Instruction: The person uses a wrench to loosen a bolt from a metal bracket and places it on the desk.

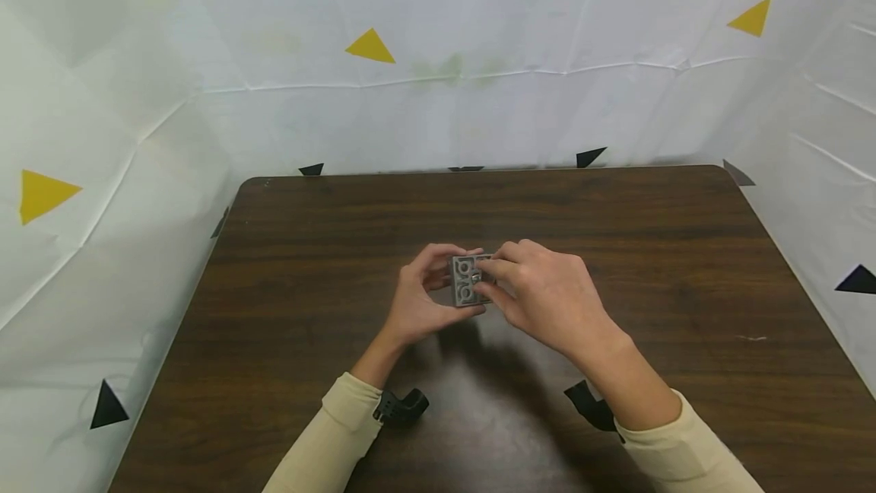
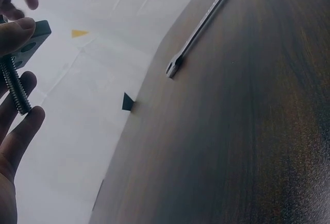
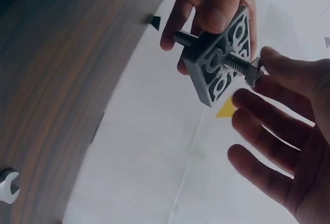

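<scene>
Grey metal, a square plate with cut-out openings, was held above the middle of the dark wooden table. The left hand gripped it by the edges, thumb and fingers curled round it. A threaded bolt passed through the plate's centre hole, its shank sticking out on both faces. The right hand pinched the nut on the bolt's end between thumb and forefinger, the other fingers loosely spread. A wrench lay on the table well away from the hands. White sheeting with yellow and black triangles surrounded the table.
</scene>
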